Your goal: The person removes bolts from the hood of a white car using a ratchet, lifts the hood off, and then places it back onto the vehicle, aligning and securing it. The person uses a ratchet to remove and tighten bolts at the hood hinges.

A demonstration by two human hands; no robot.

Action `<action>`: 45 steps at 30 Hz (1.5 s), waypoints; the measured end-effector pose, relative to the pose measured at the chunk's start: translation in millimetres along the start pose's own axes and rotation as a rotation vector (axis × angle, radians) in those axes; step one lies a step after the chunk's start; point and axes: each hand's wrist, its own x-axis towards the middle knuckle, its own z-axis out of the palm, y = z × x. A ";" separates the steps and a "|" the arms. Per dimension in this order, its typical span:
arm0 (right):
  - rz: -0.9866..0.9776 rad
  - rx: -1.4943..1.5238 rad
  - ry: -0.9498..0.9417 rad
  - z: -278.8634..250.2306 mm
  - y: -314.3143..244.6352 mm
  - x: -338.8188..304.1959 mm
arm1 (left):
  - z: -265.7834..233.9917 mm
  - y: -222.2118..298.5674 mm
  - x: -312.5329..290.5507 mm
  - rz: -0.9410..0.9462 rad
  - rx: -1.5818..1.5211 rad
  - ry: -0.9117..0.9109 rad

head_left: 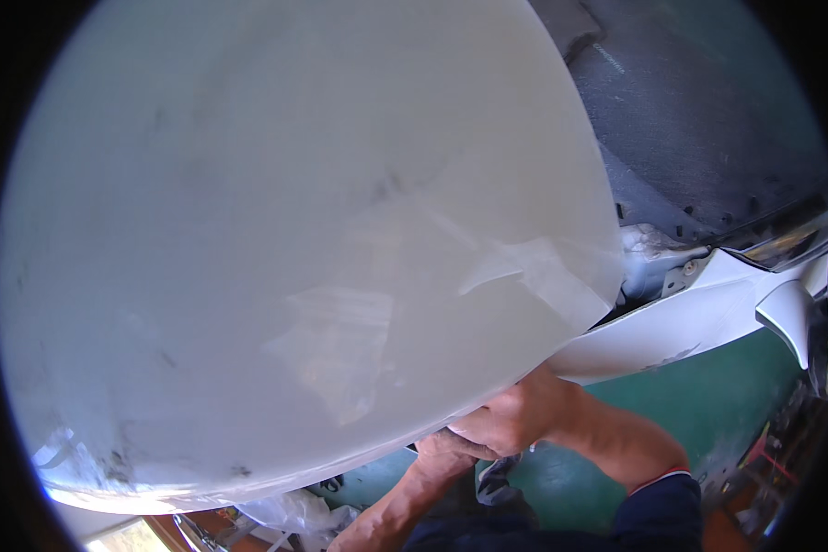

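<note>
A large white car body panel (340, 230), smudged with grey marks, fills most of the view. Its curved lower right edge passes just above my hands and hides part of them. My right hand (504, 419) is closed with the fingers curled, pressed close against my left hand (451, 443). The left hand also looks closed, lower and to the left, wrist bent upward. A small dark tip shows beside it at the panel's edge. What either hand holds is hidden.
To the right runs a white fender (672, 327) with a metal bracket (685, 273). Dark sheet lining (690, 120) lies at the upper right. Below are a green floor (580, 474), crumpled clear plastic (294, 511) at lower left and cluttered items (768, 460) at lower right.
</note>
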 end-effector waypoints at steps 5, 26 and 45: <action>-0.037 -0.035 -0.001 -3.6 0.5 5.0 | -1.2 1.0 -3.5 -0.029 -0.031 -0.006; -0.187 -0.138 -0.062 -21.2 -24.7 5.0 | 11.4 17.4 -0.6 -0.068 0.277 -0.013; 0.005 0.087 -0.079 -32.8 -7.9 -18.6 | -7.1 11.7 -0.1 0.396 0.533 -0.023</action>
